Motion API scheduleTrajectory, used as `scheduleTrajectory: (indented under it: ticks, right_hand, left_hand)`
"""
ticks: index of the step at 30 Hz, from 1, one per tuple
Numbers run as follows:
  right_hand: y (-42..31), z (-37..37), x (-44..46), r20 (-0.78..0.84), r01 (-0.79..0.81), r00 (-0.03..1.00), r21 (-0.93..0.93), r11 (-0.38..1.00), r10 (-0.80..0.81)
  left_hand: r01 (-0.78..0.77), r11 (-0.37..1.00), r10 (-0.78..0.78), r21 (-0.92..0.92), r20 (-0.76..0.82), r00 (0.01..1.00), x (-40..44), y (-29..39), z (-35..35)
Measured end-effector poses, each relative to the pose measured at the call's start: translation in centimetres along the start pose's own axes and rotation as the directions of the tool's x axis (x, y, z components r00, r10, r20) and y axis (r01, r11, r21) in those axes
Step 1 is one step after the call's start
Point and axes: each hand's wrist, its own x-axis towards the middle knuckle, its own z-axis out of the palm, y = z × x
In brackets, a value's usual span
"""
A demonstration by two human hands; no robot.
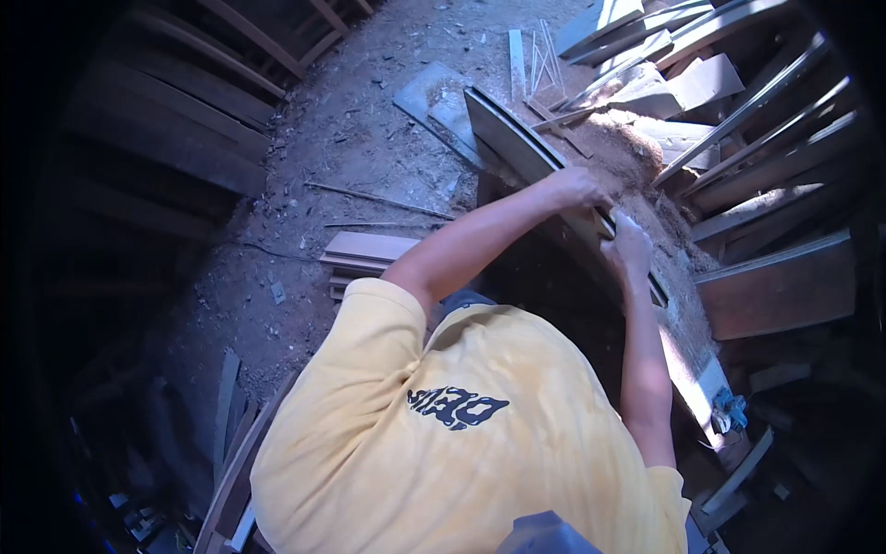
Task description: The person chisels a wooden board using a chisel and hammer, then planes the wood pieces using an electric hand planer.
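Board (pixel 528 139) stands on edge in front of the shirt (pixel 517 388). Left hand (pixel 574 187) and right hand (pixel 629 247) appear closed on its upper edge. Risk: far end could tip, grips being close together

Over to the right of the right hand (pixel 629 247), I can see a wide brown panel (pixel 780 291) standing on edge, with long boards (pixel 771 175) leaning at a slant farther out. Pale offcuts (pixel 692 88) lie jumbled beyond both hands, off to the right, near a heap of sawdust (pixel 628 138). Back toward the body from the right hand sits a small blue tool (pixel 729 411). Left of the left hand (pixel 577 187), thin strips (pixel 378 199) lie on the littered floor (pixel 337 138), near stacked planks (pixel 369 247). Dark timber (pixel 175 120) fills the shadows farther left.
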Motion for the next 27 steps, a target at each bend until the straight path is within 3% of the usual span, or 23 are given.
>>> scheduleTrajectory:
  ticks: [6,11,14,16,19,22,24,25,27]
  right_hand:
    - [-0.3,-1.0,-0.3,0.018,-0.013,1.000,-0.012,1.000,0.013]
    - [0.4,-3.2,-1.7,0.048,-0.108,0.993,0.048,0.993,0.105]
    - [2.1,-4.3,-3.2,0.062,-0.228,0.972,0.055,0.972,0.225]
    - [2.7,-4.7,-4.8,-0.025,-0.167,0.985,0.045,0.985,0.168]
    - [4.1,-5.0,-7.0,-0.019,-0.202,0.979,0.050,0.978,0.203]
    - [5.6,-4.6,-8.4,-0.046,-0.234,0.970,0.062,0.970,0.237]
    - [7.7,-4.0,-9.3,0.007,-0.227,0.974,0.104,0.968,0.228]
    - [8.6,-3.5,-9.8,-0.109,-0.167,0.977,0.126,0.978,0.181]
    - [10.3,-1.9,-10.7,-0.106,-0.214,0.965,0.205,0.955,0.239]
  left_hand:
    - [0.101,0.984,-0.111,0.149,0.067,0.992,0.0,2.3,-1.2]
    - [0.095,0.987,-0.096,0.128,0.002,0.995,-0.8,2.9,-1.9]
    - [0.064,0.989,-0.038,0.135,-0.190,0.981,-2.0,2.4,-2.0]
    - [0.109,0.990,-0.094,0.088,-0.168,0.981,-2.7,2.8,-3.4]
    - [0.190,0.976,-0.177,0.104,-0.118,0.977,-3.2,2.7,-3.8]
    - [0.187,0.975,-0.156,0.124,-0.224,0.962,-3.5,2.7,-3.1]
    - [0.243,0.959,-0.211,0.145,-0.206,0.956,-3.6,3.2,-2.9]
    - [0.255,0.954,-0.214,0.159,-0.236,0.948,-3.5,3.2,-2.7]
    - [0.264,0.949,-0.196,0.171,-0.333,0.922,-3.7,3.6,-2.3]
